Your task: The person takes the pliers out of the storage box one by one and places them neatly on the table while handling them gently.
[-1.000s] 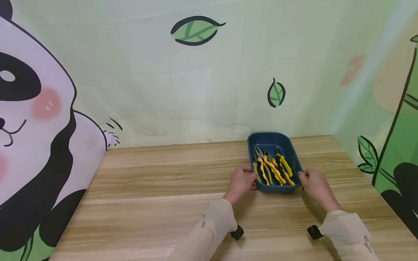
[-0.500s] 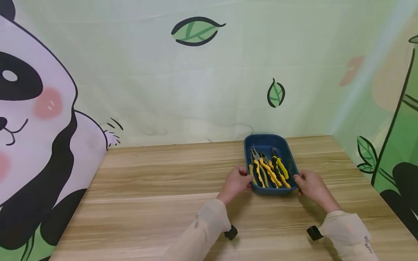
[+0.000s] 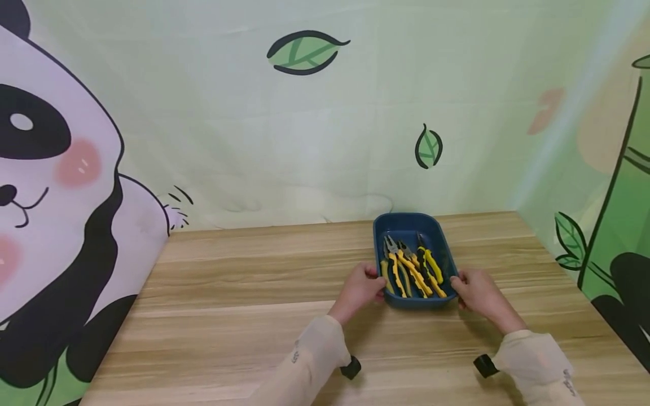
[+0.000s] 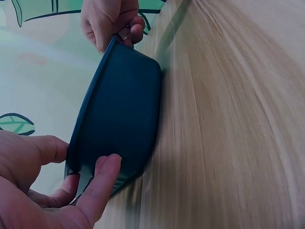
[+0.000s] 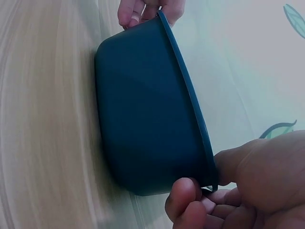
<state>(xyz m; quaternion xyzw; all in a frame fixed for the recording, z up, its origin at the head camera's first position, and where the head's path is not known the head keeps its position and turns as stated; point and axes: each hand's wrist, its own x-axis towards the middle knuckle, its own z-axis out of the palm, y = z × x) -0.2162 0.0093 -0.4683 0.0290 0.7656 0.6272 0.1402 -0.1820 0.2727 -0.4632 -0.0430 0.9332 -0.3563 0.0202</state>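
Observation:
A dark blue rectangular bin (image 3: 413,303) with rounded corners is at the right of the table, near the back wall. Several pliers (image 3: 416,273) with yellow and black handles lie inside it. My left hand (image 3: 358,288) pinches the bin's rim at its left side, thumb on top and fingers beneath. On the opposite side my right hand (image 3: 479,292) pinches the rim in the same way. Both wrist views show the bin's plain blue wall (image 4: 126,100) close over the wood, with the fingers (image 5: 186,195) curled under the lip.
The wood-grain table (image 3: 228,316) reaches to a pale green backdrop (image 3: 228,113) printed with leaves and a panda (image 3: 56,186). A black wrist piece (image 3: 351,367) hangs below the left cuff, and another black piece (image 3: 485,366) below the right.
The bin with the pliers has moved left and slightly toward me, with both hands holding its rim throughout.

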